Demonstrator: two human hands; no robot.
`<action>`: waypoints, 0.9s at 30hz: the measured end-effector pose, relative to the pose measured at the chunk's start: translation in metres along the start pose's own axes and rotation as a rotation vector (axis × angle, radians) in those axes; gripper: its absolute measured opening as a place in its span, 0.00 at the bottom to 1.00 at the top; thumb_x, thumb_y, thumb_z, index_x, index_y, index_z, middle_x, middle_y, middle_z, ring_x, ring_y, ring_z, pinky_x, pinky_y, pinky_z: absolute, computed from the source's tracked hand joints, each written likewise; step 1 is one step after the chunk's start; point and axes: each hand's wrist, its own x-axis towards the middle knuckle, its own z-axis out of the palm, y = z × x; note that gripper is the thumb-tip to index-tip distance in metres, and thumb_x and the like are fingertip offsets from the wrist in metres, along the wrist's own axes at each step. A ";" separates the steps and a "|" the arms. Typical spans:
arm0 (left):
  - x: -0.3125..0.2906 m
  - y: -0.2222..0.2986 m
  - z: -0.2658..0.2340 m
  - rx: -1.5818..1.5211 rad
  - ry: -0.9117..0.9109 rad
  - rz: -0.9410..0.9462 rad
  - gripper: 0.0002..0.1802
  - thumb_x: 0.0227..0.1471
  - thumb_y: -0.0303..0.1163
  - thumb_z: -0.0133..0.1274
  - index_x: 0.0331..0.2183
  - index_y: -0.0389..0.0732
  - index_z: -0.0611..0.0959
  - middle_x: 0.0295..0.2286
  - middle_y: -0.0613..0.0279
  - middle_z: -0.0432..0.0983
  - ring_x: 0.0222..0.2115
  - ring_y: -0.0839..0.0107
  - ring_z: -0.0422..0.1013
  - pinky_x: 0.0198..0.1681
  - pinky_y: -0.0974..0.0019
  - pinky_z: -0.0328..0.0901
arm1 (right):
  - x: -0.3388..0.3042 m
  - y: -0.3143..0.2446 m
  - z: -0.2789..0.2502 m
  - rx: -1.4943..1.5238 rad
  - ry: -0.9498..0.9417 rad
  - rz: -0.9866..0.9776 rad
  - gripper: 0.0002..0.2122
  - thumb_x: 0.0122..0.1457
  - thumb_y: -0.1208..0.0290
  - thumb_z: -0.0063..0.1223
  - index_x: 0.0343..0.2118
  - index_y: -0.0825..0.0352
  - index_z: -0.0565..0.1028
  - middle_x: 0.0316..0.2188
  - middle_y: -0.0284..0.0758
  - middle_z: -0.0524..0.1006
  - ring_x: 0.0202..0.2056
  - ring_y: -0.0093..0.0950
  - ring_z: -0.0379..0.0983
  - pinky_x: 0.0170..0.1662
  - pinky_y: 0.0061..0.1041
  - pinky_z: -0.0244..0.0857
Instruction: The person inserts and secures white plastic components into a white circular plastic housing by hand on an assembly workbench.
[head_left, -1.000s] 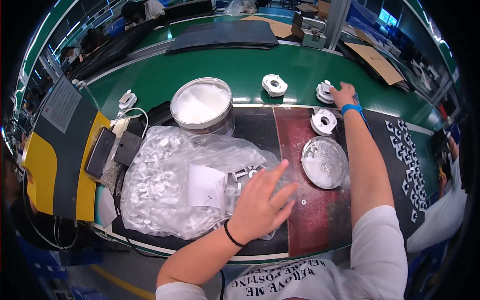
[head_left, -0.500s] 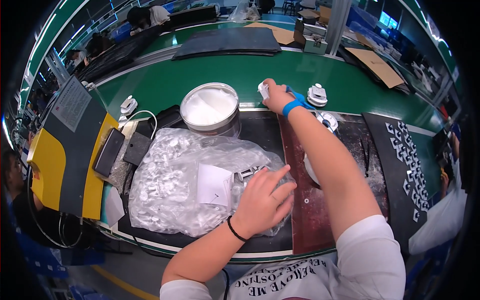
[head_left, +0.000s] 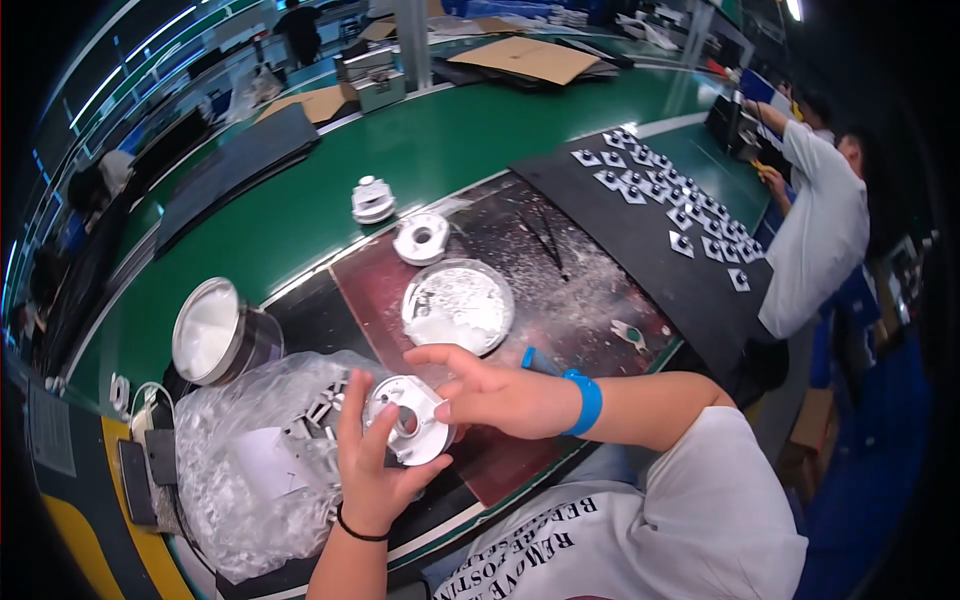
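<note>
Both hands meet over the front of the work area around a white round plastic housing with a large hole through it. My left hand grips its left and near edges between fingers and thumb. From the other side my right hand, with a blue wrist strap, presses its fingertips on the housing's right edge. Just beyond lies a round dish with white powdery or grainy contents. A similar white ring-shaped part sits behind the dish, and another white assembly stands on the green surface.
A clear plastic bag of white parts lies left of my hands, with a round tub behind it. Rows of small white pieces cover a black mat. Tweezers rest on the dark board. A co-worker sits at right.
My view has swung right. The right hand has come back from the far green surface with a white part, and the left has left the bag; both now hold the housing.
</note>
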 end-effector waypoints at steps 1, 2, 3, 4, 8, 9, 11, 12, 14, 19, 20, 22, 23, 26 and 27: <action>-0.004 0.001 0.001 -0.018 -0.097 -0.029 0.45 0.31 0.42 0.68 0.53 0.55 0.64 0.55 0.39 0.49 0.51 0.45 0.59 0.51 0.50 0.58 | -0.007 0.003 -0.002 0.006 0.022 -0.007 0.29 0.58 0.70 0.45 0.59 0.64 0.47 0.38 0.35 0.72 0.37 0.21 0.67 0.40 0.21 0.62; -0.005 0.003 0.001 -0.028 -0.192 -0.059 0.42 0.30 0.40 0.69 0.50 0.52 0.69 0.54 0.39 0.54 0.50 0.47 0.61 0.50 0.52 0.59 | -0.011 0.006 -0.003 -0.005 -0.009 0.001 0.29 0.60 0.71 0.43 0.60 0.64 0.44 0.42 0.37 0.71 0.43 0.22 0.65 0.46 0.22 0.59; -0.001 0.010 0.001 -0.035 -0.171 -0.081 0.36 0.26 0.35 0.69 0.44 0.48 0.75 0.50 0.41 0.60 0.47 0.50 0.65 0.48 0.55 0.62 | -0.015 0.007 -0.004 -0.016 -0.040 0.011 0.29 0.61 0.71 0.42 0.61 0.64 0.42 0.47 0.39 0.69 0.50 0.23 0.63 0.51 0.23 0.56; -0.002 0.010 0.002 -0.043 -0.182 -0.074 0.36 0.26 0.35 0.69 0.44 0.48 0.75 0.50 0.41 0.60 0.47 0.50 0.65 0.48 0.55 0.62 | -0.022 0.007 -0.005 -0.012 -0.027 0.005 0.29 0.61 0.71 0.42 0.61 0.64 0.42 0.47 0.39 0.69 0.50 0.23 0.63 0.51 0.23 0.56; -0.004 0.012 0.000 -0.061 -0.135 -0.091 0.36 0.25 0.34 0.70 0.43 0.47 0.75 0.50 0.42 0.61 0.46 0.51 0.65 0.47 0.56 0.62 | -0.058 -0.007 -0.037 -1.058 0.402 -0.231 0.27 0.54 0.64 0.51 0.55 0.68 0.59 0.49 0.45 0.67 0.52 0.39 0.62 0.55 0.34 0.54; -0.005 0.011 -0.001 -0.027 -0.107 -0.100 0.36 0.24 0.33 0.70 0.42 0.47 0.75 0.50 0.43 0.60 0.46 0.51 0.65 0.47 0.56 0.62 | -0.066 -0.009 -0.058 -1.304 0.539 -0.307 0.26 0.51 0.63 0.54 0.52 0.68 0.64 0.50 0.47 0.66 0.54 0.42 0.60 0.56 0.37 0.52; -0.007 0.010 -0.004 0.012 -0.073 -0.116 0.36 0.24 0.33 0.70 0.42 0.47 0.75 0.50 0.44 0.60 0.46 0.51 0.65 0.47 0.56 0.62 | -0.092 -0.018 -0.100 -1.556 0.841 -0.251 0.27 0.49 0.62 0.56 0.52 0.68 0.64 0.53 0.51 0.62 0.55 0.47 0.57 0.57 0.38 0.50; -0.005 0.013 -0.003 0.006 -0.101 -0.105 0.36 0.24 0.32 0.70 0.42 0.47 0.75 0.50 0.45 0.60 0.46 0.51 0.64 0.47 0.56 0.62 | -0.112 -0.015 -0.128 -1.641 1.029 -0.077 0.30 0.50 0.60 0.54 0.55 0.65 0.59 0.55 0.54 0.57 0.56 0.49 0.54 0.58 0.39 0.49; -0.001 0.016 -0.001 0.006 -0.120 -0.098 0.36 0.23 0.32 0.70 0.42 0.48 0.75 0.50 0.46 0.60 0.46 0.51 0.64 0.47 0.56 0.62 | -0.145 -0.014 -0.176 -1.559 1.187 0.279 0.35 0.51 0.50 0.52 0.59 0.62 0.53 0.57 0.59 0.51 0.56 0.53 0.52 0.57 0.41 0.51; -0.001 0.017 0.000 0.018 -0.162 -0.069 0.36 0.23 0.31 0.70 0.41 0.50 0.75 0.51 0.47 0.59 0.46 0.51 0.64 0.47 0.56 0.62 | -0.163 -0.022 -0.205 -1.473 1.291 0.712 0.39 0.50 0.38 0.45 0.62 0.54 0.49 0.60 0.56 0.45 0.62 0.49 0.41 0.61 0.42 0.40; -0.002 0.017 -0.001 0.016 -0.152 -0.090 0.36 0.23 0.31 0.70 0.41 0.49 0.75 0.51 0.47 0.59 0.46 0.51 0.64 0.47 0.56 0.62 | -0.159 -0.024 -0.206 -1.413 1.279 0.738 0.39 0.50 0.37 0.44 0.61 0.54 0.51 0.60 0.55 0.46 0.62 0.48 0.41 0.61 0.42 0.40; -0.001 0.018 -0.001 0.020 -0.148 -0.093 0.35 0.23 0.31 0.70 0.41 0.49 0.76 0.51 0.47 0.59 0.46 0.52 0.64 0.47 0.56 0.62 | -0.156 -0.025 -0.211 -1.355 1.265 0.761 0.39 0.49 0.36 0.43 0.61 0.53 0.52 0.60 0.55 0.46 0.62 0.48 0.41 0.61 0.42 0.40; -0.001 0.018 -0.002 0.027 -0.145 -0.099 0.35 0.23 0.31 0.70 0.41 0.49 0.76 0.51 0.47 0.59 0.46 0.52 0.64 0.47 0.56 0.62 | -0.156 -0.024 -0.215 -1.341 1.270 0.744 0.38 0.49 0.36 0.44 0.60 0.54 0.55 0.60 0.54 0.46 0.62 0.47 0.40 0.61 0.41 0.40; 0.001 0.018 -0.001 0.012 -0.127 -0.097 0.35 0.23 0.31 0.70 0.41 0.48 0.76 0.50 0.46 0.60 0.46 0.52 0.64 0.47 0.56 0.61 | -0.157 -0.015 -0.218 -1.379 1.352 0.592 0.30 0.51 0.45 0.49 0.53 0.58 0.65 0.55 0.52 0.58 0.58 0.44 0.53 0.58 0.37 0.49; 0.002 0.019 -0.002 0.020 -0.121 -0.103 0.35 0.23 0.31 0.70 0.41 0.48 0.76 0.50 0.46 0.60 0.46 0.52 0.64 0.47 0.56 0.61 | -0.163 -0.011 -0.226 -1.360 1.328 0.357 0.25 0.52 0.52 0.51 0.50 0.60 0.67 0.51 0.49 0.64 0.53 0.43 0.59 0.55 0.35 0.54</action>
